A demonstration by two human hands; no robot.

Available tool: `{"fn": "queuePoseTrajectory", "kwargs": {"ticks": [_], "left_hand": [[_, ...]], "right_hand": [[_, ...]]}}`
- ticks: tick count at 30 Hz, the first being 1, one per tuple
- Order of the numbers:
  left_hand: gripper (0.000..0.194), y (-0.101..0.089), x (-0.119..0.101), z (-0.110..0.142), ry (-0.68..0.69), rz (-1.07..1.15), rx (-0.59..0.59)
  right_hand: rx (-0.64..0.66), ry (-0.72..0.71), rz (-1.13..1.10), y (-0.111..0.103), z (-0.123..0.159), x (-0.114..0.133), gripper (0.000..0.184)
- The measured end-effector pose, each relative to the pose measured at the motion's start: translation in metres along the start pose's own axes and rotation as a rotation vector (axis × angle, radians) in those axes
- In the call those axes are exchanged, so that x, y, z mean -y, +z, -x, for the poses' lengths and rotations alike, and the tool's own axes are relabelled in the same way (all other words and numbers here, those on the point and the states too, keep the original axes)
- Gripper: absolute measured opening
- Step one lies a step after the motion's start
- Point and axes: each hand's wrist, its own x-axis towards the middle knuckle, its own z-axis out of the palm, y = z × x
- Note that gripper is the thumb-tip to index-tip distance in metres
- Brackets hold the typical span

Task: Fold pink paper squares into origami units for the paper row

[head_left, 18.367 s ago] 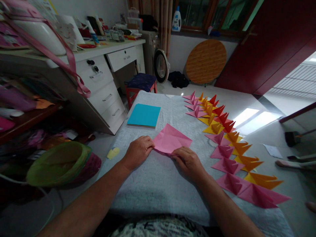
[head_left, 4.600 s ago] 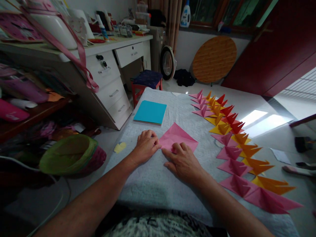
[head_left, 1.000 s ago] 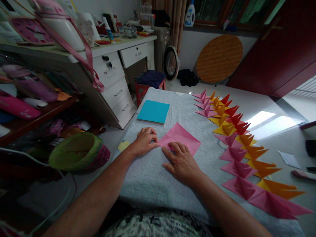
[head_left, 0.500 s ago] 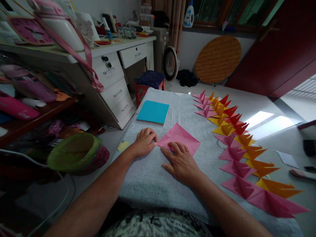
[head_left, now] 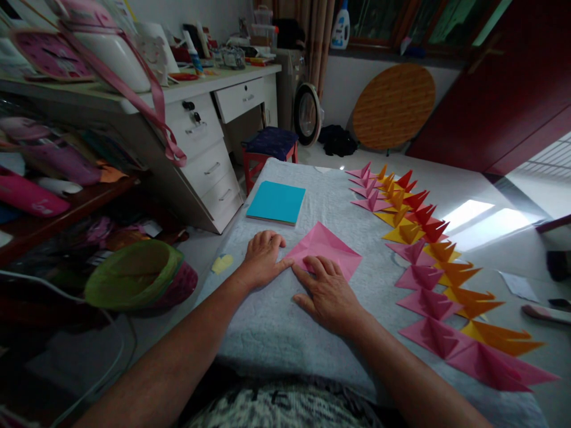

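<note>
A pink sheet of origami paper [head_left: 322, 242] lies on the cloth-covered table, turned cornerwise to me, with creases across it and its near edge folded in. My right hand [head_left: 330, 291] rests flat on the near part, fingers spread and thumb out on the cloth. My left hand [head_left: 264, 259] is at the left corner. Its thumb is stretched out along the paper's edge close to my right forefinger, while its other fingers are loosely bent above the cloth. My hands cover part of the near edge.
A stack of paper with a blue top sheet [head_left: 276, 203] lies beyond my left hand. Rows of folded pink, yellow and red paper cranes [head_left: 422, 276] line the table's right side. A yellow scrap [head_left: 222, 264] sits at the left edge, near a green-lined bin [head_left: 134, 273].
Earlier both hands gripped the paper's near edge; my right hand now lies flat on it. Just now my left thumb has stretched right along the edge, away from the fingers.
</note>
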Motion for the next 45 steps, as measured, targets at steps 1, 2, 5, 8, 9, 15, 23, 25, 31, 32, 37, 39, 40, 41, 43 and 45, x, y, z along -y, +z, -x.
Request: {"fn": "queuePoseTrajectory", "kwargs": {"ticks": [1, 2, 5, 8, 9, 15, 23, 25, 31, 32, 37, 39, 40, 41, 43, 45], "left_hand": [[0.037, 0.001, 0.0, 0.0, -0.005, -0.013, -0.007], [0.037, 0.003, 0.001, 0.0, -0.01, -0.021, -0.013], [0.037, 0.005, 0.002, 0.001, -0.018, -0.029, -0.025], [0.037, 0.007, 0.004, 0.001, -0.026, -0.02, -0.016], [0.036, 0.007, 0.004, 0.0, -0.03, -0.015, -0.012], [0.037, 0.006, 0.004, -0.001, -0.036, -0.019, -0.006], [0.034, -0.003, -0.002, 0.001, -0.069, -0.01, 0.03], [0.035, -0.004, -0.003, 0.001, -0.081, -0.007, 0.045], [0.036, -0.005, -0.004, -0.001, -0.092, -0.008, 0.06], [0.036, -0.004, -0.004, -0.001, -0.089, -0.011, 0.055], [0.035, 0.001, -0.001, 0.0, -0.059, -0.021, -0.004], [0.035, 0.002, 0.0, 0.001, -0.052, -0.023, -0.015], [0.035, 0.002, 0.0, 0.001, -0.052, -0.023, -0.015], [0.034, 0.001, -0.001, 0.001, -0.052, -0.023, -0.012], [0.034, 0.0, -0.002, 0.0, -0.057, -0.02, -0.005], [0.034, 0.0, -0.002, 0.0, -0.066, -0.012, 0.003]], "right_hand": [[-0.002, -0.001, 0.001, 0.0, 0.001, 0.0, 0.063], [-0.003, -0.002, 0.004, 0.0, 0.002, -0.001, 0.063], [0.01, 0.0, 0.02, 0.001, 0.007, -0.004, 0.065], [0.04, 0.011, 0.036, 0.003, 0.016, -0.01, 0.073], [0.049, 0.018, 0.041, 0.002, 0.02, -0.012, 0.076], [0.083, 0.088, 0.085, -0.003, 0.041, -0.022, 0.086], [0.063, 0.13, 0.145, -0.004, 0.076, -0.033, 0.091], [0.051, 0.14, 0.164, -0.006, 0.085, -0.034, 0.09], [-0.071, 0.194, 0.207, -0.019, 0.079, -0.013, 0.081], [-0.058, 0.159, 0.179, -0.02, 0.071, -0.006, 0.081], [0.027, 0.103, 0.033, -0.007, 0.025, 0.02, 0.085], [0.043, 0.123, 0.008, -0.001, 0.017, 0.021, 0.085], [0.042, 0.128, 0.007, 0.0, 0.017, 0.02, 0.085], [0.038, 0.132, 0.011, 0.001, 0.02, 0.017, 0.085], [0.026, 0.143, 0.032, 0.0, 0.032, 0.01, 0.082], [0.017, 0.165, 0.061, -0.002, 0.05, 0.0, 0.078]]}}
